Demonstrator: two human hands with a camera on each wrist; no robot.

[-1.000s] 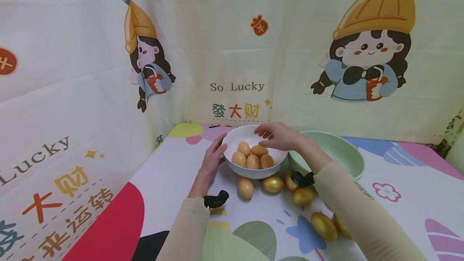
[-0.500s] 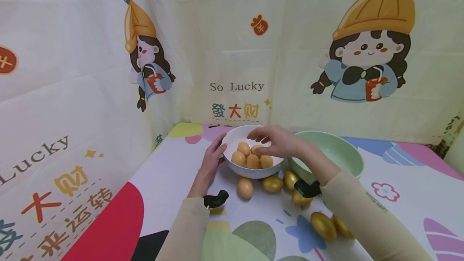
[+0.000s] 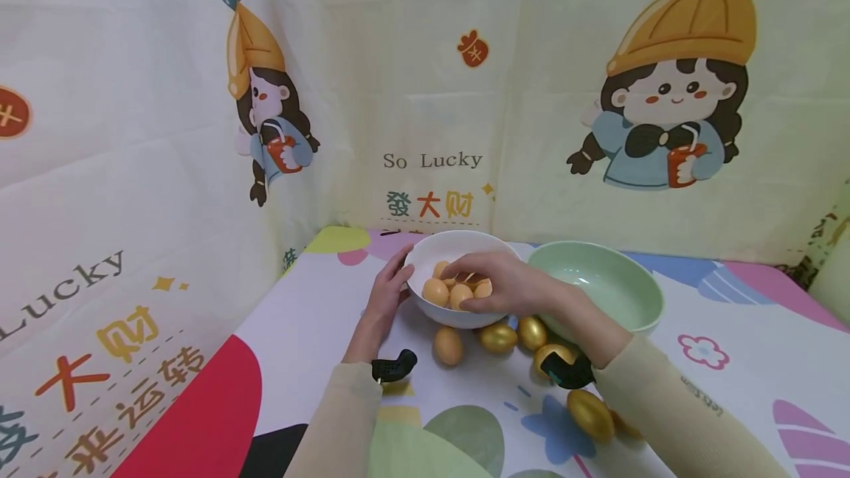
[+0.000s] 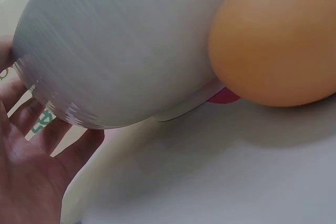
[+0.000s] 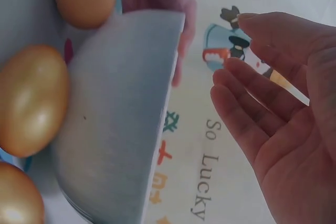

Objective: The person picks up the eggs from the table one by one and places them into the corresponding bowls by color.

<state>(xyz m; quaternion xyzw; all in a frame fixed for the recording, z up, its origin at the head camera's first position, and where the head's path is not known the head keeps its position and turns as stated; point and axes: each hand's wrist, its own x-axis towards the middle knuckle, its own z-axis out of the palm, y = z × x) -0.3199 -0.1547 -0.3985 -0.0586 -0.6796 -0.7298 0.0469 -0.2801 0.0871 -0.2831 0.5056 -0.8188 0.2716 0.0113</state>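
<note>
My left hand [image 3: 387, 290] grips the left side of a white bowl [image 3: 458, 243], thumb at the rim and fingers against its outer wall. In the left wrist view the fingertips press the bowl's grey-looking side [image 4: 121, 51]. Several brown eggs [image 3: 434, 291] lie inside the bowl. Over them reaches my right hand [image 3: 505, 279], its fingers bent loosely downward and hiding part of the eggs. In the right wrist view that hand [image 5: 294, 103] has thumb and fingers apart, nothing between them. One brown egg [image 3: 448, 345] lies on the table before the bowl.
A larger pale green bowl [image 3: 598, 268] stands right of the white one, behind my right forearm. Several golden eggs [image 3: 498, 338] lie in front of the bowls, with another golden egg [image 3: 589, 415] nearer me. A printed curtain [image 3: 531, 131] hangs behind the table.
My right hand has come down and slightly left, from over the white bowl's right rim to its eggs. My left hand stays on the bowl.
</note>
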